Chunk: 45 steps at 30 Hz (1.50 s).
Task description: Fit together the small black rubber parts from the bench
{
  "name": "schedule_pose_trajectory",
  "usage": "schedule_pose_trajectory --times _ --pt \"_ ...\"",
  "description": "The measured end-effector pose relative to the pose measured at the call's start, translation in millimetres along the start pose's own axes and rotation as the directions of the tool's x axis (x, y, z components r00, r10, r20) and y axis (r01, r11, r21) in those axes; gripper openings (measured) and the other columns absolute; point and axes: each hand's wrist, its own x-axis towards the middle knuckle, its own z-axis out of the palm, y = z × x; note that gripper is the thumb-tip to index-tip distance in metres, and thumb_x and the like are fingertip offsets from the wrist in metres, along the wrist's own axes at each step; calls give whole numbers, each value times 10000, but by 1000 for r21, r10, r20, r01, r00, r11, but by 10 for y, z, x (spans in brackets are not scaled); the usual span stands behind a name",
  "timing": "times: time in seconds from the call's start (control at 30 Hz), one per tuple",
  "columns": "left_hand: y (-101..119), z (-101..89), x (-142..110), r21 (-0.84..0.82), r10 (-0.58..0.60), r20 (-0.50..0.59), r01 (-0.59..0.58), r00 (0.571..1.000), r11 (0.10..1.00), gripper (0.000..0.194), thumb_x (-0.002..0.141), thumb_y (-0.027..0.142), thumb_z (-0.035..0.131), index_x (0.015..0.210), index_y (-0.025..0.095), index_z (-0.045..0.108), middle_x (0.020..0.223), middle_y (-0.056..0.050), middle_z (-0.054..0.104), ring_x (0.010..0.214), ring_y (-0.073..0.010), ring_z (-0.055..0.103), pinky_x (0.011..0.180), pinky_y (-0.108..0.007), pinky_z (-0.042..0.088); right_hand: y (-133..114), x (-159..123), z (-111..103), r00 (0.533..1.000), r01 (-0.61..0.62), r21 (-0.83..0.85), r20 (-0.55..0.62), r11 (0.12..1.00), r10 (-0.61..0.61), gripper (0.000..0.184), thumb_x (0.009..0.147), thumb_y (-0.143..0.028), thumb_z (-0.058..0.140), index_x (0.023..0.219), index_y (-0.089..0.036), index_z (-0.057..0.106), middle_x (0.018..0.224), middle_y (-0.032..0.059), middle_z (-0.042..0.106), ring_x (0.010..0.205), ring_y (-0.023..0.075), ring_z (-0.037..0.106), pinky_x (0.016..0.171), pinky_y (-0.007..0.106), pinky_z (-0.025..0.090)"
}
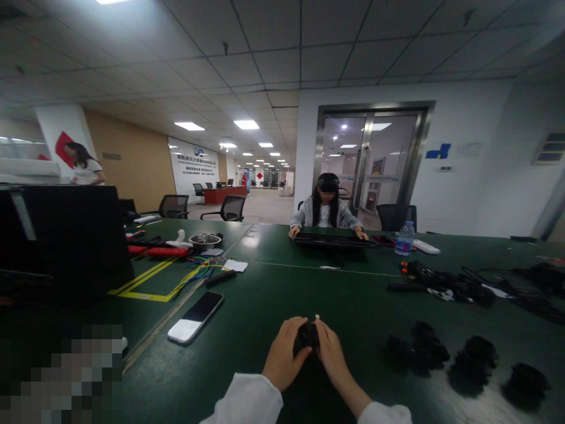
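Note:
Both my hands meet over the green table [212, 377] around a small dark, rounded object [308, 335]; its kind cannot be made out. My left hand [285, 353] has its fingers curled round the object's left side, the thumb below. From the right, my right hand [330, 348] presses its fingers against the object. A tiny pale piece [316, 318] shows at the right hand's fingertips. Several black, lumpy parts [472, 362] lie on the table to the right of my hands. A phone [196, 318] lies to the left.
Across the table a person [326, 206] holds a wide black panel [333, 240]. A water bottle [404, 238] and tangled black cables [521, 288] are at the right. On the left are a black monitor [88, 241], coloured wires [198, 272] and a metal bowl [205, 240].

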Motion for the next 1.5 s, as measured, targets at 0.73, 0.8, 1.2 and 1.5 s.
schedule_pose_trajectory --times 0.73,0.8,1.2,1.5 --pt "44 -12 -8 -42 -166 20 167 986 985 458 809 442 309 1201 208 350 1106 -51 519 1001 -173 478 827 -272 375 -10 -15 15 999 -41 36 37 999 39 416 691 -536 406 801 -169 566 575 -12 536 458 117 472 409 227 324" --pt "-13 -42 24 22 -150 -26 151 988 988 433 833 405 256 1205 199 340 1086 -53 530 995 -167 481 842 -280 367 -38 -25 11 997 -76 92 7 993 76 432 672 -550 420 817 -167 556 500 -38 486 413 106 436 385 221 296" --pt "-1169 -1415 -51 617 -281 -694 748 663 244 485 717 397 444 1092 89 457 1116 -213 472 1065 -351 385 895 -552 137 -83 -46 -58 985 -172 97 11 980 172 558 584 -673 410 792 -172 541 403 -63 430 382 102 413 393 225 283" --pt "-1176 -1582 -110 679 -176 -674 695 718 237 408 796 238 384 1186 124 344 1214 -130 407 1173 -292 223 927 -519 118 -96 -33 -51 987 -159 65 14 985 159 540 584 -688 384 695 -176 514 380 -66 418 359 93 394 391 227 271"
